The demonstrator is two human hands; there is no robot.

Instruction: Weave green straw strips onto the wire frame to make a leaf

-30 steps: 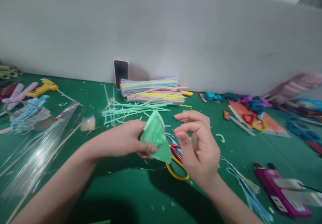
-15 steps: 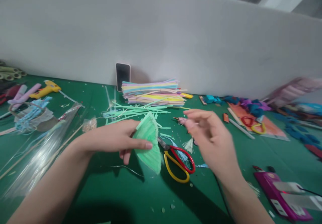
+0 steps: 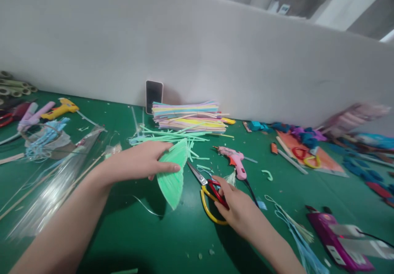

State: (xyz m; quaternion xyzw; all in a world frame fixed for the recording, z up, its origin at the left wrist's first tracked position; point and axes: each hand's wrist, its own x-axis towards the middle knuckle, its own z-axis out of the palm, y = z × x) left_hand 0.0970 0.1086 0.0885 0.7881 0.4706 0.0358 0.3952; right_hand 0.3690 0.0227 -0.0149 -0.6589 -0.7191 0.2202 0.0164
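At mid-frame my left grip (image 3: 154,159) pinches a green piece (image 3: 171,179), and my right grip (image 3: 235,202) touches the scissors (image 3: 203,181), though whether closed I cannot tell.

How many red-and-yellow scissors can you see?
2: the near scissors, touched by the right hand, and the far scissors on the orange sheet. More could be hidden.

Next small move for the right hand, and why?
Probably close the right hand around the metal-bladed scissors with red and yellow handles and lift: it touches their red handle, while the left hand holds the mint-green, ribbed, fan-shaped piece.
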